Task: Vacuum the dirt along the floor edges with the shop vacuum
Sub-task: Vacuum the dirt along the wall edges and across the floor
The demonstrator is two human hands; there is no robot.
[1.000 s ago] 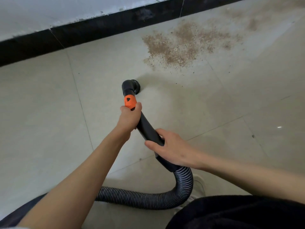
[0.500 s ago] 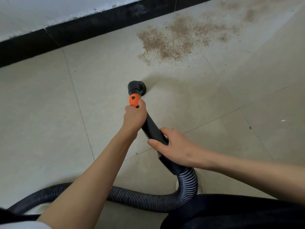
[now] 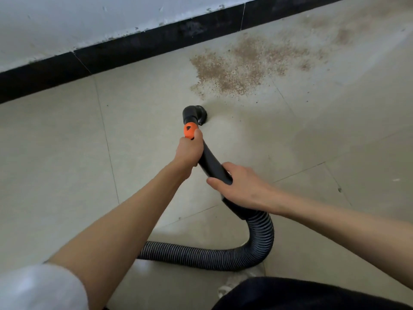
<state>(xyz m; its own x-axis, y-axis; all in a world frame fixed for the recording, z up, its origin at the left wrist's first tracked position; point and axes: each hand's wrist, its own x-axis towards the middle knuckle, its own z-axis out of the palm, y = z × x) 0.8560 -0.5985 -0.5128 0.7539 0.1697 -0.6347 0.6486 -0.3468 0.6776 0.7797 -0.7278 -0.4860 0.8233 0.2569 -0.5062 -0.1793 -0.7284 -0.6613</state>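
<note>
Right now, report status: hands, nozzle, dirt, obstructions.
Left hand and right hand both grip the black wand. Brush nozzle on tile, short of the dirt patch. Nothing between them.

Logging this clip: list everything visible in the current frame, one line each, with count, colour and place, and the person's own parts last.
nozzle: 1, black, on the floor just short of the dirt
collar: 1, orange, between nozzle and wand
wand: 1, black, running from the collar back to the hose
hose: 1, black ribbed, looping on the floor near the person
dirt: 1 main patch, brown, by the baseboard, thinner scatter to the right
baseboard: 1, black, along the foot of the wall
wall: 1, white, top
floor: beige tiles
left hand: 1, grips the wand just behind the collar
right hand: 1, holds the wand's rear end
sleeve: 1, white, bottom left
</note>
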